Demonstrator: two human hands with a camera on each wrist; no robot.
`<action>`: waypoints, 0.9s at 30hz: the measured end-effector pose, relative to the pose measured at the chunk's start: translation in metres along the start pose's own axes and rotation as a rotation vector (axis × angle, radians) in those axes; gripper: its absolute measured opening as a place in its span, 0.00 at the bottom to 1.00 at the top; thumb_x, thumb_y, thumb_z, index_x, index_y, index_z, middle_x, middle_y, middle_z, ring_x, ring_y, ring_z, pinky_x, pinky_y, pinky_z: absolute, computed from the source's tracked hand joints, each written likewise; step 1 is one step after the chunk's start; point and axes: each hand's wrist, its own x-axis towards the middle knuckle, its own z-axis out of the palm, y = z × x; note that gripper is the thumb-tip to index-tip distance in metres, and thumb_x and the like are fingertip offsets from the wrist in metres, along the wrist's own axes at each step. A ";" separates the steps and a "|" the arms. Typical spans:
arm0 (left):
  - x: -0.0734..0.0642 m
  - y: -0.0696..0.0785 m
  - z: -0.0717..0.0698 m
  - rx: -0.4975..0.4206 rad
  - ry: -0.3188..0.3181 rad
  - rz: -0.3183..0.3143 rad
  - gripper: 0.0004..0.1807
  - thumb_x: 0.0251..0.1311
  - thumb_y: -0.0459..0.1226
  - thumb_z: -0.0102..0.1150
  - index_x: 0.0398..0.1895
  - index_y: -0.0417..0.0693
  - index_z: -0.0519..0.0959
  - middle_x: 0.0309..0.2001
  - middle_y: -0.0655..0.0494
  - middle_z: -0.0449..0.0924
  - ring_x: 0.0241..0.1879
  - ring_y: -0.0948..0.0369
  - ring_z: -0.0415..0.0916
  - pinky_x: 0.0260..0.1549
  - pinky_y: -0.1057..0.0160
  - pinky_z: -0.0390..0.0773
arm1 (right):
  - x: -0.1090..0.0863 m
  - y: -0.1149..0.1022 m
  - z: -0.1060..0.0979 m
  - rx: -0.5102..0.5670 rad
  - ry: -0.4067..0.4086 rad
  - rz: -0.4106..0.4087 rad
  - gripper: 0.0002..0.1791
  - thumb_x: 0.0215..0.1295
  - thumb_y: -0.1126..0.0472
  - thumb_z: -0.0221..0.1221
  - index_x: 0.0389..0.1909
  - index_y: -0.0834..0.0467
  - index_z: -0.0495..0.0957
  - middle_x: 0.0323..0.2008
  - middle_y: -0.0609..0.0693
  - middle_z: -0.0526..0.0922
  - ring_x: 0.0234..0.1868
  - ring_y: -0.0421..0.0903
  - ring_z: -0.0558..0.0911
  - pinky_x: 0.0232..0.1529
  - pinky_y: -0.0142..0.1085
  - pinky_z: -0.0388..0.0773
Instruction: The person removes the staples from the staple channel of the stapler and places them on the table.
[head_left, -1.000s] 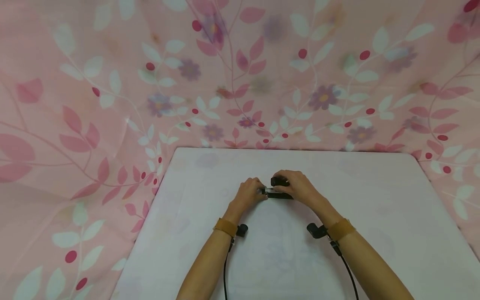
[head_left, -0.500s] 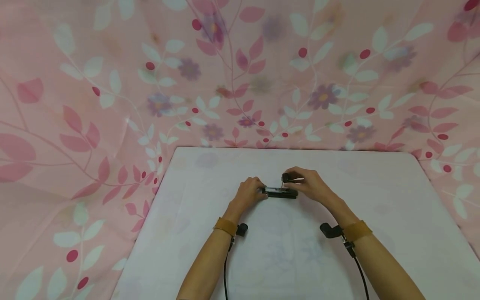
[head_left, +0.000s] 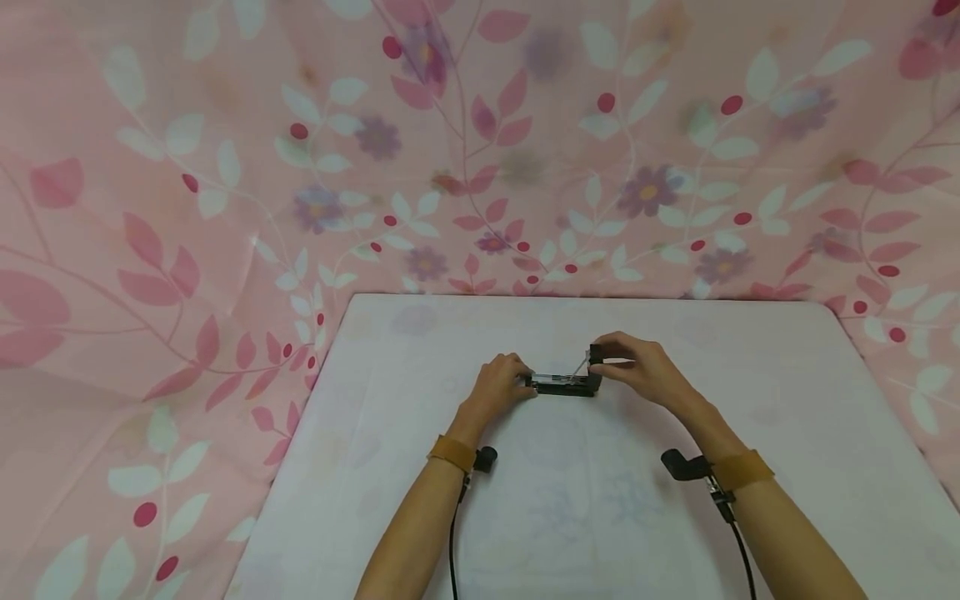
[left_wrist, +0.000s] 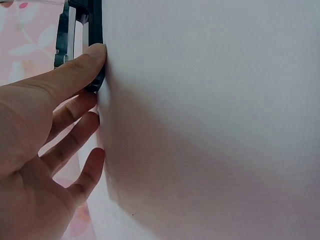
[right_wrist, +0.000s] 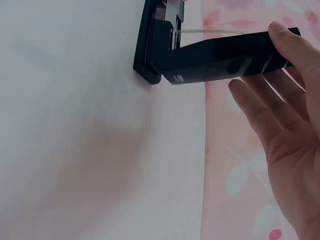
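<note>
A black stapler (head_left: 561, 387) lies lengthwise on the white table, its top cover (right_wrist: 220, 57) swung up to about upright at the right end. A thin spring (right_wrist: 215, 31) stretches from the cover down to the metal magazine channel. My left hand (head_left: 498, 385) pinches the stapler's left end, with the thumb (left_wrist: 92, 56) along the near side of the base and the other fingers behind it. With thumb and fingertips, my right hand (head_left: 637, 367) holds the free end of the raised cover.
The white tabletop (head_left: 570, 483) spreads around both arms. Pink floral cloth (head_left: 480, 150) hangs behind and beside it. Each wrist carries a strapped camera (head_left: 684, 465) with a black cable (head_left: 742, 546) trailing toward the near edge.
My right hand has moved right, swinging the stapler's top cover from over the base to about upright and baring the channel and spring. My left hand has stayed on the left end.
</note>
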 end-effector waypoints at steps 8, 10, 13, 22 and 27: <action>0.000 0.001 -0.001 0.011 -0.004 0.005 0.19 0.53 0.45 0.72 0.49 0.51 0.86 0.46 0.56 0.83 0.47 0.57 0.76 0.47 0.55 0.75 | -0.016 0.008 -0.017 -0.036 0.033 0.032 0.21 0.60 0.59 0.68 0.54 0.57 0.77 0.47 0.55 0.85 0.52 0.56 0.85 0.51 0.44 0.80; 0.000 0.001 -0.001 0.018 -0.007 -0.001 0.19 0.53 0.46 0.72 0.49 0.51 0.86 0.47 0.56 0.83 0.48 0.57 0.76 0.47 0.55 0.75 | -0.020 0.012 -0.021 -0.042 0.045 0.040 0.21 0.59 0.59 0.68 0.53 0.58 0.77 0.47 0.57 0.85 0.51 0.57 0.85 0.49 0.39 0.81; 0.000 0.002 -0.002 0.019 -0.012 -0.009 0.20 0.54 0.46 0.72 0.49 0.51 0.86 0.47 0.56 0.83 0.48 0.57 0.76 0.48 0.54 0.75 | -0.027 0.019 -0.026 -0.039 0.058 0.054 0.21 0.58 0.60 0.69 0.52 0.60 0.78 0.47 0.59 0.85 0.50 0.58 0.85 0.47 0.33 0.82; 0.000 0.002 -0.002 -0.001 -0.018 -0.018 0.20 0.53 0.44 0.72 0.49 0.50 0.86 0.48 0.55 0.83 0.49 0.56 0.76 0.49 0.52 0.75 | -0.048 0.045 -0.034 -0.131 0.053 0.126 0.22 0.59 0.60 0.68 0.53 0.62 0.77 0.48 0.61 0.85 0.50 0.60 0.84 0.46 0.35 0.82; 0.000 0.002 0.000 0.001 -0.012 -0.014 0.19 0.53 0.44 0.72 0.49 0.50 0.86 0.48 0.55 0.83 0.49 0.56 0.76 0.49 0.53 0.75 | -0.057 0.061 -0.032 -0.179 0.035 0.154 0.21 0.59 0.62 0.68 0.53 0.62 0.78 0.46 0.61 0.86 0.49 0.59 0.85 0.45 0.42 0.82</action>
